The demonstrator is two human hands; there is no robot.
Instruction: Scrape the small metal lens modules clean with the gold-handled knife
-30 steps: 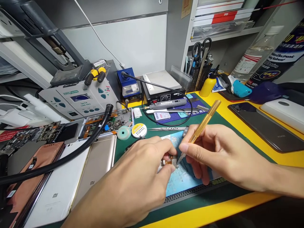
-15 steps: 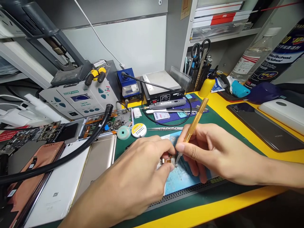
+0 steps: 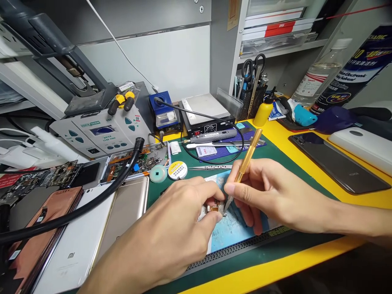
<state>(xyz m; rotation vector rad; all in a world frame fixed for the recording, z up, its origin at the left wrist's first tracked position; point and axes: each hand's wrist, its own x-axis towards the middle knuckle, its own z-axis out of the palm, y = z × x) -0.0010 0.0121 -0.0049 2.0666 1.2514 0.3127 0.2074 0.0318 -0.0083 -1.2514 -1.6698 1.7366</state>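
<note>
My right hand [image 3: 266, 192] is closed round a gold knurled knife [image 3: 248, 157], which tilts with its blade tip down. The tip touches or lies right beside the edge of a small component with orange flex cable [image 3: 215, 208]. My left hand [image 3: 180, 224] pinches that component between thumb and forefinger; its other fingers are curled and partly hidden. Under both hands lies a worn light-blue mat [image 3: 228, 234], on a green work mat [image 3: 260, 252].
Phones [image 3: 75, 232] and a black hose [image 3: 92, 208] are at the left, before a grey hot-air station [image 3: 104, 130]. Tweezers [image 3: 211, 167], a round tin [image 3: 177, 170] and a yellow bottle [image 3: 263, 113] stand beyond the hands. A dark phone [image 3: 339, 163] lies right.
The whole view has shifted slightly, with the scene a little further left in the picture. Both hands keep their grips, and the knife tip stays at the component.
</note>
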